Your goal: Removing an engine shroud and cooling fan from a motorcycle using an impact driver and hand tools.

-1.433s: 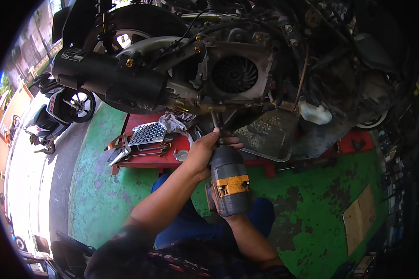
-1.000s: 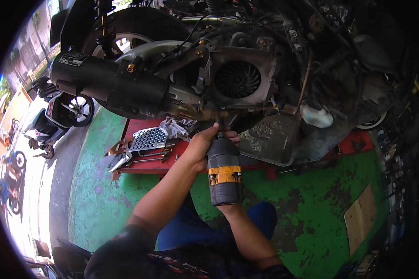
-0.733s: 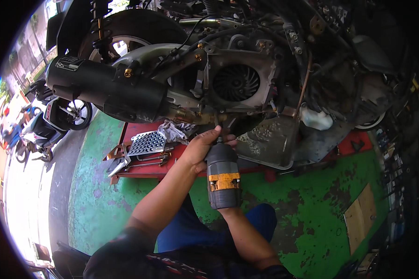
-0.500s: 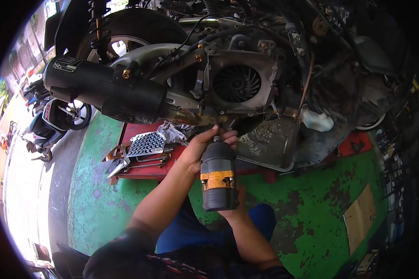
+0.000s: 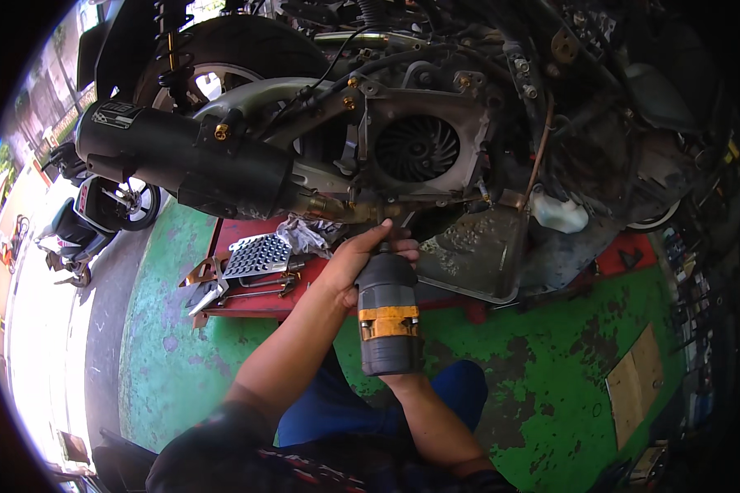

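Note:
A black impact driver point(image 5: 388, 345) with an orange band points away from me, its nose toward the underside of a motor scooter's engine point(image 5: 469, 177). My left hand point(image 5: 360, 256) is closed round the front of the driver, thumb and fingers at the slim shaft at its nose. My right hand point(image 5: 404, 381) is beneath the tool's rear end, where a handle would be; its fingers are hidden by the body. Just beyond the shaft lies the brassy exhaust pipe point(image 5: 333, 207), joined to a black muffler point(image 5: 189, 160). Whether the shaft's tip touches a bolt is too dark to tell.
A red lift platform point(image 5: 247, 302) carries a perforated metal plate point(image 5: 257, 256), hand tools and a crumpled rag point(image 5: 308, 234). A metal tray point(image 5: 477, 263) sits under the engine, a cooling fan point(image 5: 419, 148) above. Cardboard point(image 5: 635, 384) lies on the green floor; another scooter point(image 5: 99, 209) stands left.
The driver's rear end has swung slightly right and toward me. My right hand has shifted with it, and its part beside the tool is now hidden. My left hand stays nearly in place.

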Demonstrator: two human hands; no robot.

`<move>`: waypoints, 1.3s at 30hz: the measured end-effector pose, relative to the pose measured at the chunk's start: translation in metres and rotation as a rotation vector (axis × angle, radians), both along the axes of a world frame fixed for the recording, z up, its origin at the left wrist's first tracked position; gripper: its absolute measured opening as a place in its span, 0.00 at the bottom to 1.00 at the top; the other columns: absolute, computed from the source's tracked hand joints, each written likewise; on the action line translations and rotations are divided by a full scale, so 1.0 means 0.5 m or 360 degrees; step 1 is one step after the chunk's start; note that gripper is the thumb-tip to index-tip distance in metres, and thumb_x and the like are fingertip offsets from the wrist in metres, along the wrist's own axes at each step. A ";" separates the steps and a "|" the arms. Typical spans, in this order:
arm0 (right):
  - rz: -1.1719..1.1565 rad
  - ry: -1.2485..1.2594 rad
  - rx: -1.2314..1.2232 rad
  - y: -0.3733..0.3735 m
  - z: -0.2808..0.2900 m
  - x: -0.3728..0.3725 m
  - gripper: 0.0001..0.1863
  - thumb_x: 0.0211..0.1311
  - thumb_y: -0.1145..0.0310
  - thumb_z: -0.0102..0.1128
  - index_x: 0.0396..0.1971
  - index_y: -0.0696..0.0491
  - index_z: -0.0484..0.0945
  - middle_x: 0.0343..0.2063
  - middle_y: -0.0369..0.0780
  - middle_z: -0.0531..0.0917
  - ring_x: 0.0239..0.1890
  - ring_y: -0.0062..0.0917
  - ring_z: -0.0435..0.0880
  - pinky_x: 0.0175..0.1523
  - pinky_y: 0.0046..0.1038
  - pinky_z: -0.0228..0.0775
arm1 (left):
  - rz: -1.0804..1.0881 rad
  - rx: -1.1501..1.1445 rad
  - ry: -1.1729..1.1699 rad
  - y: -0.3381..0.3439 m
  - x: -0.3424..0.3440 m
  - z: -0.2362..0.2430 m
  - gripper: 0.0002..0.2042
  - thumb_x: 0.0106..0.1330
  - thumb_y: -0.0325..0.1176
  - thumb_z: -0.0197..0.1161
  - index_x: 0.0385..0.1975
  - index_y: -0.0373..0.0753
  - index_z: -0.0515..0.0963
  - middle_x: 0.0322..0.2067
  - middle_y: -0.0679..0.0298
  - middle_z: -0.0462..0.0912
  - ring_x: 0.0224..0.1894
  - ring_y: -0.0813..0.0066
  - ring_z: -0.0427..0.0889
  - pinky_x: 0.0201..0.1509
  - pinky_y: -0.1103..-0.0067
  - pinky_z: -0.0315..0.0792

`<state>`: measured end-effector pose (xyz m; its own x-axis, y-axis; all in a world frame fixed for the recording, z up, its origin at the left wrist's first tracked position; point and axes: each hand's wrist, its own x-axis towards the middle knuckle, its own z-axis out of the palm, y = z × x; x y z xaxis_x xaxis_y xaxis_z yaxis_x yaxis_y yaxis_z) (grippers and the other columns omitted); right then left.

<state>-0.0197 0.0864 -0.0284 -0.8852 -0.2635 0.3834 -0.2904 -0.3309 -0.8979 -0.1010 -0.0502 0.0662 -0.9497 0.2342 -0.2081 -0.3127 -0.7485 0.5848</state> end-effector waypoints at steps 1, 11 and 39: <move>-0.0095 0.0129 0.0310 0.003 0.002 0.004 0.17 0.59 0.66 0.68 0.47 0.55 0.79 0.39 0.41 0.85 0.37 0.31 0.87 0.43 0.34 0.81 | -0.0004 -0.0030 -0.0021 -0.002 0.002 -0.001 0.24 0.73 0.44 0.59 0.54 0.26 0.71 0.46 0.49 0.83 0.43 0.63 0.86 0.49 0.68 0.83; 0.1222 -0.1272 -0.1735 0.017 0.001 0.025 0.23 0.73 0.55 0.46 0.56 0.57 0.72 0.47 0.44 0.81 0.47 0.33 0.83 0.54 0.35 0.78 | 0.0025 -0.0101 0.0019 0.012 0.024 -0.005 0.23 0.73 0.44 0.58 0.53 0.27 0.71 0.44 0.49 0.84 0.41 0.63 0.86 0.46 0.70 0.84; 0.1524 -0.1395 -0.2119 0.058 -0.158 0.090 0.42 0.57 0.43 0.67 0.66 0.49 0.65 0.64 0.43 0.71 0.64 0.39 0.72 0.65 0.46 0.71 | 0.0410 0.0081 -0.0048 0.014 -0.051 -0.013 0.18 0.78 0.41 0.46 0.53 0.31 0.70 0.47 0.52 0.79 0.48 0.60 0.79 0.54 0.65 0.78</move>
<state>0.0253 0.1153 -0.1072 -0.6699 -0.6775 0.3038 0.7424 -0.6057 0.2863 -0.1265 -0.0432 0.0595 -0.9729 -0.0036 -0.2314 -0.1248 -0.8340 0.5375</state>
